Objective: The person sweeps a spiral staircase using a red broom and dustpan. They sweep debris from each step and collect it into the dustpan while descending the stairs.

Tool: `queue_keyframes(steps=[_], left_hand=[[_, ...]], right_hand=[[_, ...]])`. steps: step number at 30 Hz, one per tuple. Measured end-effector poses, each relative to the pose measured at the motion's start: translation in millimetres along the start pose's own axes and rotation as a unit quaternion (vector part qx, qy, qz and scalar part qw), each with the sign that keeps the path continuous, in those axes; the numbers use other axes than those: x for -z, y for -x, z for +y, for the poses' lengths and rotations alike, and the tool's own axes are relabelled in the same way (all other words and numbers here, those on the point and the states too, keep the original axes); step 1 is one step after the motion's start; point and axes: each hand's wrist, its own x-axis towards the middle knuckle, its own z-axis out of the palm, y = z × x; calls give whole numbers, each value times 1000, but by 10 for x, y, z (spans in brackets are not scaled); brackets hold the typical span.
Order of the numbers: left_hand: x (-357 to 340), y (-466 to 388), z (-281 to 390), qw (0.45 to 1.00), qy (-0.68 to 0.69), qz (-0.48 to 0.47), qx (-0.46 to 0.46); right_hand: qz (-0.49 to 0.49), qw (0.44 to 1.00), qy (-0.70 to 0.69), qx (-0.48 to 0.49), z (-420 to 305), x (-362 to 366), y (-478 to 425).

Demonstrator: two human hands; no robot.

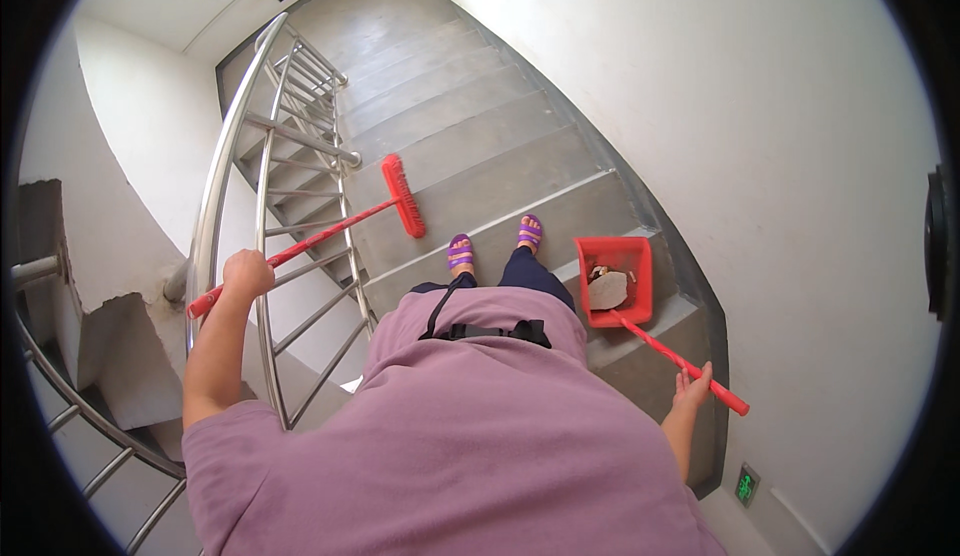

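My left hand is closed around the red handle of a broom, close to the stair railing. The broom's head, with red bristles, is over a step ahead of my feet, left of them. On the right, my right hand holds the red handle of a long-handled dustpan, its fingers partly extended. Inside the red pan lie a flat grey piece and small bits of debris. The pan is beside my right leg, over the steps near the wall.
Concrete stairs run down ahead to a landing. A stainless steel railing borders them on the left, a white wall with a dark grey skirting on the right. My feet in purple sandals stand on a step.
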Motion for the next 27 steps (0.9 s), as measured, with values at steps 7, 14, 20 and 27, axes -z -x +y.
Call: queue_keyframes(steps=[7, 14, 20, 27], left_hand=[[-144, -147, 11, 995, 81, -58, 3], [-157, -180, 29, 994, 57, -82, 45], [-79, -250, -113, 996, 7, -57, 67], [11, -279, -107, 996, -17, -19, 80]], right_hand=[[10, 1000, -9, 19, -22, 0, 80], [-18, 1000, 23, 3, -55, 14, 8], [-18, 1000, 24, 6, -45, -10, -35], [-19, 999, 29, 12, -36, -18, -37]])
